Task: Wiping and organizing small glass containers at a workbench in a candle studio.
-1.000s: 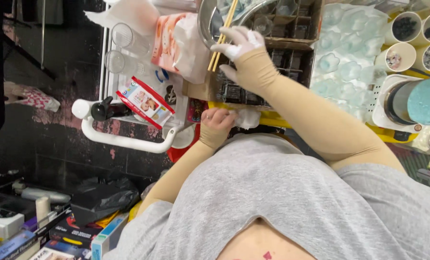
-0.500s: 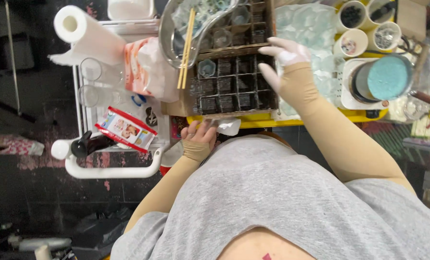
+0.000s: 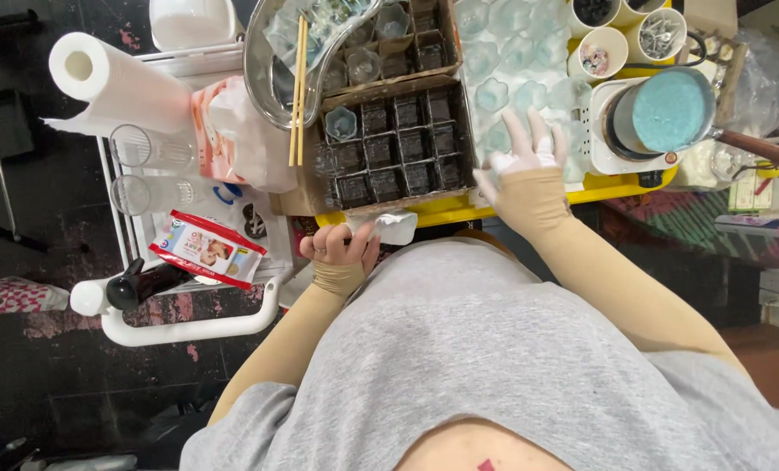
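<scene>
A red-and-white packet [image 3: 208,249] lies on the white cart [image 3: 189,327] under a paper roll [image 3: 110,83]. The left hand [image 3: 341,249] pinches a white scrap [image 3: 394,227] at the divided box [image 3: 394,157]. The gloved right hand [image 3: 524,157], fingers spread, presses flat on the clear mould tray [image 3: 511,61] over the yellow tabletop [image 3: 446,209]; dark floor below.

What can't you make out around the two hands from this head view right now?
- Right hand: its palm hides the clear mould tray beneath, so contact is unclear.
- Left hand: what its fingers grip at the divided box edge is too small.
- Metal bowl: cut off by the top edge.
</scene>
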